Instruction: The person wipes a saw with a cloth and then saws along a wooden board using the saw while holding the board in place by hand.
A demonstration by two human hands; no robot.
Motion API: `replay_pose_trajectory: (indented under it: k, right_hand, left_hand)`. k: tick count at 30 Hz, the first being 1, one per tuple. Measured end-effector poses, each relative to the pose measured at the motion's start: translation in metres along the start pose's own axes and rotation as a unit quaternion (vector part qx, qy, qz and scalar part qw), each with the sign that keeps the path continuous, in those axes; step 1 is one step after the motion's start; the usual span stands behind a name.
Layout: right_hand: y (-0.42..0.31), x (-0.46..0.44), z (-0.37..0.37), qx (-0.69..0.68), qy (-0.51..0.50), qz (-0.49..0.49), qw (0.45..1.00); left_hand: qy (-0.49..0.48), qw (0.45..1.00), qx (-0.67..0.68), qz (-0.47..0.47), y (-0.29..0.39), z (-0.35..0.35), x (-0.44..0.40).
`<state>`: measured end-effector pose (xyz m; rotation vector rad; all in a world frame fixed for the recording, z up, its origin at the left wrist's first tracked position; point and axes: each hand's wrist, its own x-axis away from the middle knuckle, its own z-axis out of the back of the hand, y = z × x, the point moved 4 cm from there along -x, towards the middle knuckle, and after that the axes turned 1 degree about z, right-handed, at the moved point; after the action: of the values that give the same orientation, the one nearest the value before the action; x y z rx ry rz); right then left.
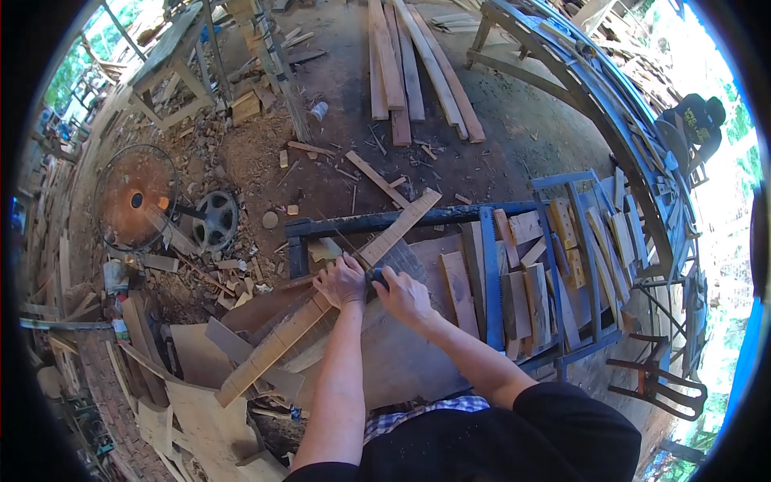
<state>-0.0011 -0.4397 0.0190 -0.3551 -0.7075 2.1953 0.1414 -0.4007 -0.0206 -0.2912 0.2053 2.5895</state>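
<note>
A long wooden board [275, 352] lies diagonally over the work surface, with several thin lines across its face. My left hand [340, 283] presses on the board near its middle, its fingers bent around the edge. Just to the right, my right hand [404, 299] is closed round the dark handle [376, 277] of a tool. A thin blade seems to run from the handle across the board toward the upper left, partly hidden by my left hand.
A dark frame [418, 217] borders the bench, with wood pieces [516, 305] and a blue-grey bar [491, 277] at right. Long planks [409, 64] lie on the ground ahead. A round fan guard [136, 198] and a wheel [215, 221] stand at left amid scraps.
</note>
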Motion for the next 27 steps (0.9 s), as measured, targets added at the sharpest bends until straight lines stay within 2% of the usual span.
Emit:
replay_pose_trajectory:
  k: [5,10,18,20,27]
  right_hand:
    - [0.035,0.089,0.034,0.013,-0.059,-0.018,0.998]
    - [0.057,0.133,0.074,-0.095,-0.024,-0.038,0.994]
    - [0.030,0.049,0.022,-0.037,-0.007,0.017,0.999]
    - [0.025,0.043,0.016,-0.040,0.010,0.042,0.998]
    - [0.017,0.040,0.016,-0.019,-0.012,0.020,1.000]
  left_hand:
    - [0.002,1.000,0.012,-0.007,0.001,0.006,0.001]
    - [-0.020,0.999,0.040,0.008,-0.001,0.004,-0.002]
    - [-0.046,0.998,0.041,0.011,-0.003,-0.003,-0.001]
    - [-0.026,0.999,0.040,0.003,-0.003,-0.002,-0.001]
    - [-0.024,0.999,0.031,0.003,-0.002,0.000,-0.002]
